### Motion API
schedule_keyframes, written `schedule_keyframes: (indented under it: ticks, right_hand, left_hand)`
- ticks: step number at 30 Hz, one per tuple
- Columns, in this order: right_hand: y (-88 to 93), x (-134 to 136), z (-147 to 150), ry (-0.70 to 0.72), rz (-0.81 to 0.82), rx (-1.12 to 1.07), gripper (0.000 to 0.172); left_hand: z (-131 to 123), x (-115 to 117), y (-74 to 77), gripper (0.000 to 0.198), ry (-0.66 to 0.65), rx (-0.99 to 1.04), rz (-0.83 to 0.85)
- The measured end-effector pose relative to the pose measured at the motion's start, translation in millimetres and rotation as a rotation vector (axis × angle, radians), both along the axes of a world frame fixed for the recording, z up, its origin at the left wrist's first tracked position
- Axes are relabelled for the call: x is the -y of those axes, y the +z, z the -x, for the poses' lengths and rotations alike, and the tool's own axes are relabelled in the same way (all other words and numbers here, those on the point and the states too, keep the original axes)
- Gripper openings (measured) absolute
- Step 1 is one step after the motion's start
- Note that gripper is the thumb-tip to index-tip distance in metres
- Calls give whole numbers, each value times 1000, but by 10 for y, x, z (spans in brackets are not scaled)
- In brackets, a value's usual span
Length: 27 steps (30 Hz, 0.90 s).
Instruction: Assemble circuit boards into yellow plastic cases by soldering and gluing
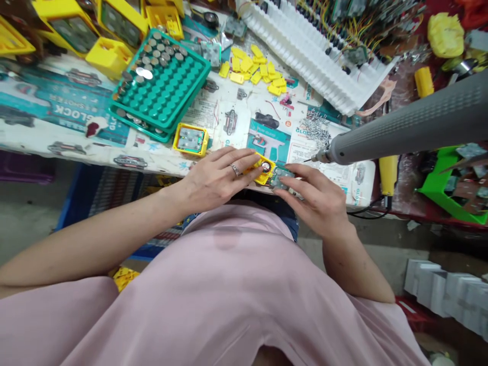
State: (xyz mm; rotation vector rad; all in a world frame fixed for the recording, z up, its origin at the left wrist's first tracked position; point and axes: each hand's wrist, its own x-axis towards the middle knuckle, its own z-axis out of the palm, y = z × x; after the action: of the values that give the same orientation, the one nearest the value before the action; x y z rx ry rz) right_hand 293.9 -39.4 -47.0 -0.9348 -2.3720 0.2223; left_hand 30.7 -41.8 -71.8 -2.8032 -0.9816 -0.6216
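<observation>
My left hand [223, 178], a ring on one finger, holds a small open yellow plastic case [263, 178] down at the table's front edge. A round dark part with a pale centre [266, 166] sits inside that case. Between the thumb and fingers of my right hand [318, 195] is a small circuit board [282, 176], right beside the case; its underside is hidden. Left of my hands lies another yellow case [175, 144] with a board [190, 140] set in it. A grey electric screwdriver [404, 122] hangs over the right side, its bit pointing left above my right hand.
Stacked green trays [168, 96] hold coin-like metal discs [162, 52]. Small yellow plastic pieces [251, 66] lie mid-table, with loose screws [316, 129] to their right. Behind stands a white ridged rack [301, 51] with wired parts. A bright green bin [438, 190] is at right.
</observation>
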Motion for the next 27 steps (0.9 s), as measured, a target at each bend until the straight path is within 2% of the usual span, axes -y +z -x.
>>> schedule_keyframes:
  ticks: [6,11,17,22,24,27]
  right_hand:
    - [26,-14,-33,37,-51,31,28]
    - [122,-37,-27,137,-133,97,29]
    - [183,-75,-59,169,-96,200,32]
    - [234,-123,-83,243,-51,188,41]
    - [249,-134,-73,238,-20,172,40]
    - [245,-139,-18,142,26,112,31]
  left_hand:
    - [-123,59,-13,28,108,107,-9]
    - [-124,46,-44,22,64,131,-81]
    - [-134,63,-21,34,122,73,-44]
    - [-128,64,-33,28,118,60,-58]
    - [-115,63,-51,28,101,87,-72]
    - [-96,68,-79,30,78,115,-55]
